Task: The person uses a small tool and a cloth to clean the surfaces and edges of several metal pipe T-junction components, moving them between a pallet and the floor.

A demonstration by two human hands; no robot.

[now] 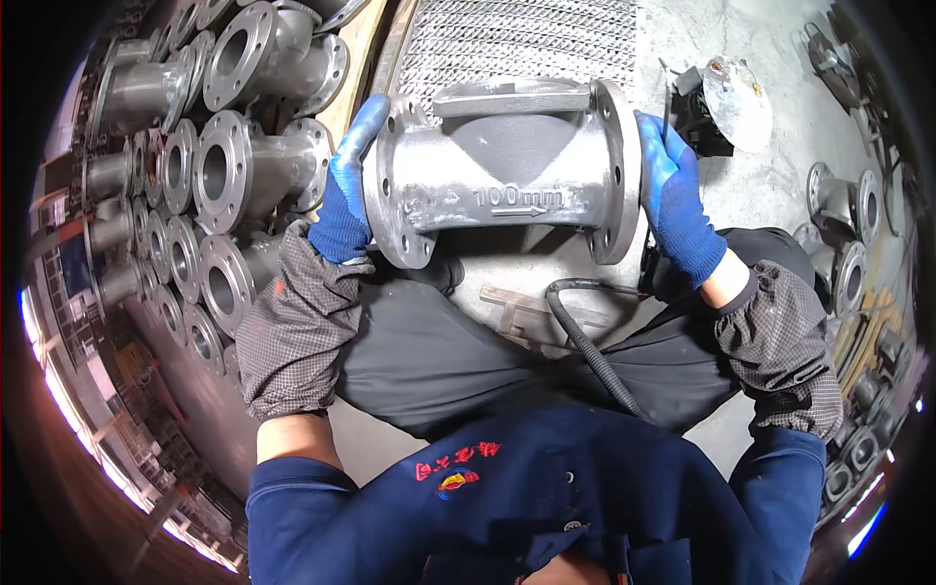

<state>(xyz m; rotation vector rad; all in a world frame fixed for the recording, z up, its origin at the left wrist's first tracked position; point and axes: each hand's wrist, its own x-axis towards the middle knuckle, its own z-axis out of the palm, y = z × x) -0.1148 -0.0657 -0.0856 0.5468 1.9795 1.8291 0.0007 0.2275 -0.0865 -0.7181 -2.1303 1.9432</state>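
Note:
Between my two hands I hold up a grey metal flanged pipe body (pixel 507 180), like a valve or meter housing, lying level in front of my knees. Raised lettering and an arrow stand out on its side, and a flanged opening faces away at the top. My left hand (pixel 353 180), in a blue coated glove, grips the left round flange from its outer side. Against the right flange presses my right hand (pixel 673 190), gloved alike, with some of its fingers hidden behind the rim. Bolt holes ring both end flanges.
Many similar flanged castings (pixel 224 171) are stacked at my left. A patterned metal mesh surface (pixel 526 39) lies ahead. A ribbed black hose (pixel 595 356) curves between my legs, above a small wooden piece (pixel 502 310). More castings (pixel 843 205) stand at the right.

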